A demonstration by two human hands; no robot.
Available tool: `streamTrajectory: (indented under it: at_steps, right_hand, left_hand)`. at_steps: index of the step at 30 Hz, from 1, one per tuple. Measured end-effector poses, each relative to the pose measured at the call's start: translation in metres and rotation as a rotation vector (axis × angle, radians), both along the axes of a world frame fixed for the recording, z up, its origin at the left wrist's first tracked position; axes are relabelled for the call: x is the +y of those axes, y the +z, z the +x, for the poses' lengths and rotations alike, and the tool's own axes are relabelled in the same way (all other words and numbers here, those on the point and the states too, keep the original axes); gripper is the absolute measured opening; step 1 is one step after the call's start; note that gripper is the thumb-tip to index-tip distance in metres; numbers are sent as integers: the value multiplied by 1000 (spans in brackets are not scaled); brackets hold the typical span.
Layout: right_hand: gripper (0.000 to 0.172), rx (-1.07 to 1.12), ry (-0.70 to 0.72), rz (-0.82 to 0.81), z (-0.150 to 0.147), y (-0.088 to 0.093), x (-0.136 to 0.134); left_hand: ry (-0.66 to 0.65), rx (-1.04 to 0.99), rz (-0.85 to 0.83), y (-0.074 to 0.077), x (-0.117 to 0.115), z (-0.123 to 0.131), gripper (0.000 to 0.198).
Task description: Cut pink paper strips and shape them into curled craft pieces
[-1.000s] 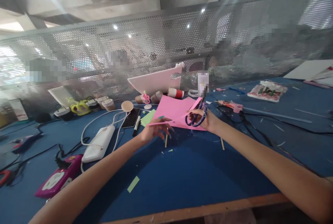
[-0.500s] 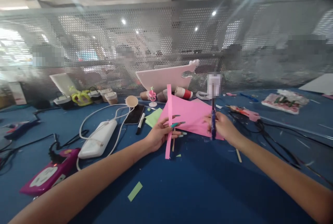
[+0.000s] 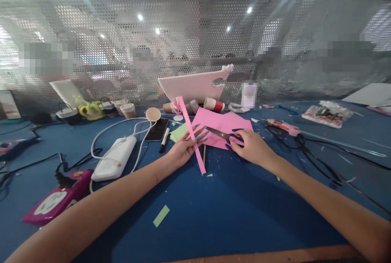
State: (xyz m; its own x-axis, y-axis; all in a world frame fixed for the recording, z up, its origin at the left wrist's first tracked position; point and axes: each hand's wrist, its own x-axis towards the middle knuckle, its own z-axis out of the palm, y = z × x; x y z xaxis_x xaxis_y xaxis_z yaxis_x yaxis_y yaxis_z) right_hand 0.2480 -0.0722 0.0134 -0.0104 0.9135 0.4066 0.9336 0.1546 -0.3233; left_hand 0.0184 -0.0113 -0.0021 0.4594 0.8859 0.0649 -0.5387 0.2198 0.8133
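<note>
A long pink paper strip (image 3: 199,156) is pinched in my left hand (image 3: 182,149), slanting from upper left to lower right. My right hand (image 3: 253,147) grips scissors (image 3: 225,135) by their dark blue handles, fingers in the loops. Their blades point left and end close to my left fingertips; whether they touch the strip I cannot tell. Beneath the scissors lies a larger pink sheet (image 3: 210,119). Green paper (image 3: 179,131) rests just behind my left hand, and a thin wooden stick (image 3: 204,153) shows beside the strip.
A marker (image 3: 164,140), a phone (image 3: 156,131) and a white power bank (image 3: 115,160) with a cable lie left. Further left is a magenta power strip (image 3: 58,197). A pink glue gun (image 3: 284,127) sits right. A foam board (image 3: 192,87) leans against the mesh. A green scrap (image 3: 161,215) lies in front.
The scissors have swung from pointing away to pointing left, and my right hand has come slightly inward. The pink strip has tilted from near upright to a slant.
</note>
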Motion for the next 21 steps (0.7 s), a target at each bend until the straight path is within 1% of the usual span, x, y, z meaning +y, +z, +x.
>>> streamTrajectory:
  at_steps: [2,4,6,8,10,11,14,16,18,21]
  right_hand:
    - [19,-58,-21,65,-1,2,0]
    - [23,-64,-11,151,-5,4,0]
    - [28,11,116,176,-15,6,2]
    - [33,158,308,57,-29,6,3]
    - [37,333,431,-114,-46,5,2]
    - [38,402,467,-175,-54,3,1]
    - [39,544,489,-318,-68,-5,-5]
    - [40,614,477,-345,-67,-10,-8]
    - [40,628,448,-307,-58,-13,-6]
    - [38,635,382,-161,-40,-13,5]
  left_hand:
    - [22,-12,-25,1,-1,0,36]
    - [23,-23,-31,2,-4,1,28]
    - [21,-40,-16,3,-7,1,25]
    - [29,-51,1,3,-8,0,25]
    - [38,-57,15,2,-8,-1,26]
    - [40,-62,22,1,-7,-1,27]
    - [4,-76,44,-1,-8,-3,29]
    - [-39,-63,60,0,-10,-3,30]
    - [-59,-27,82,3,-14,-4,28]
    - [-68,61,115,6,-20,-3,22]
